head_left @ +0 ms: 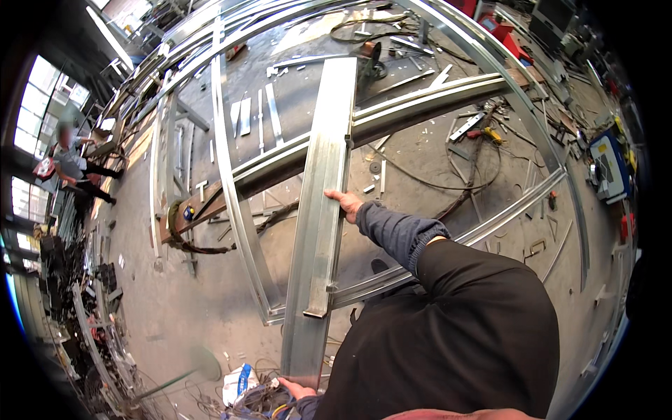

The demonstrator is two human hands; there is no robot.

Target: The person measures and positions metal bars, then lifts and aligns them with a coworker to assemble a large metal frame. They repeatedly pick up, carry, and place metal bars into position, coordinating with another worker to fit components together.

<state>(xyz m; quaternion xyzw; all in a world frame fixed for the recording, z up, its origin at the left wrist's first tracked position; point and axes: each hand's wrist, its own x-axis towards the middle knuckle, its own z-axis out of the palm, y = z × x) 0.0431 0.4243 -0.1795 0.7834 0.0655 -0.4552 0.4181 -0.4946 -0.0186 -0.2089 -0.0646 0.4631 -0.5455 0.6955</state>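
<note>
A long, wide galvanised steel channel (308, 231) lies lengthwise across a metal frame (246, 238). A narrower metal strip runs along its top and stops before the near end. My right hand (344, 203) grips the channel's right edge about midway, its thumb on top and its other fingers hidden below. Down at the near end my left hand (298, 389) is closed on the channel's lower right corner, with most of its fingers out of sight. A rusty-sided beam (280, 171) crosses under the channel.
A person (73, 161) stands at the far left. Metal offcuts (241, 117) and cables (469, 189) lie on the floor. At the right stands a blue-and-white machine (609, 164). A white-and-blue bag (239, 383) and tangled wires sit beside my left hand.
</note>
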